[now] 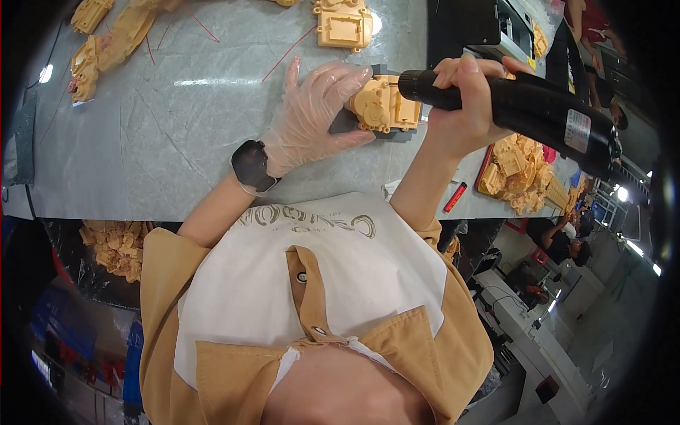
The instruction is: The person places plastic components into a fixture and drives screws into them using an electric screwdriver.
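My left hand [315,110], in a clear plastic glove, has its thumb and fingers around the left side of an orange-yellow plastic housing [382,106]. The housing sits on a dark grey block [343,122] on the table. My bare right hand [464,99] is wrapped round a black electric screwdriver [531,110]. The screwdriver lies nearly level, its front end pointing left over the housing's upper right part. The bit's tip is too small to make out.
Another orange-yellow housing [343,27] lies at the far edge, with more parts [85,67] at far left. Thin red wires [289,53] cross the grey tabletop [191,142]. A red marker-like stick [455,197] and a heaped tray of parts [516,170] are at right.
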Available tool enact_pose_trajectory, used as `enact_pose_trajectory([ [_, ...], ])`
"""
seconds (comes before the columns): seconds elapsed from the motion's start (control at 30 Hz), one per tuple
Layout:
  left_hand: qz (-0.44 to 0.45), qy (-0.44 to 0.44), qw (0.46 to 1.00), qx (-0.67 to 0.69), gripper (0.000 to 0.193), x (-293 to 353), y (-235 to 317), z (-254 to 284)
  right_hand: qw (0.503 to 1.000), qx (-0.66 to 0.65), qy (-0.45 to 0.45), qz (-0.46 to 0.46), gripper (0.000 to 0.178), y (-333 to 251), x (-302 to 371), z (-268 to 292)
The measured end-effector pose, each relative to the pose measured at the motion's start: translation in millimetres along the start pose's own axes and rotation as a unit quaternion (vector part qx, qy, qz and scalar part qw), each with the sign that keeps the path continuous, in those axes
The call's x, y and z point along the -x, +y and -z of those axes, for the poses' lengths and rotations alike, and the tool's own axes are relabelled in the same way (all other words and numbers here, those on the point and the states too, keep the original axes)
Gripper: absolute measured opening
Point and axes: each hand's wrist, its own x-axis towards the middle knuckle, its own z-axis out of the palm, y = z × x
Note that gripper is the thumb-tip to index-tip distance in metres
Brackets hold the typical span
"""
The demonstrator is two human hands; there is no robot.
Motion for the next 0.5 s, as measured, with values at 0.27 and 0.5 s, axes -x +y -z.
enact_pose_trajectory([
  [0.27,0.003,-0.005,1.000,0.010,0.080,-2,-2,0,1.000,0.015,-0.025,-0.005,0.034,5,-5,-2],
  [0.5,0.000,-0.017,1.000,0.004,0.081,-2,-3,-1,0.999,0.021,-0.038,-0.003,0.032,10,-5,-4],
])
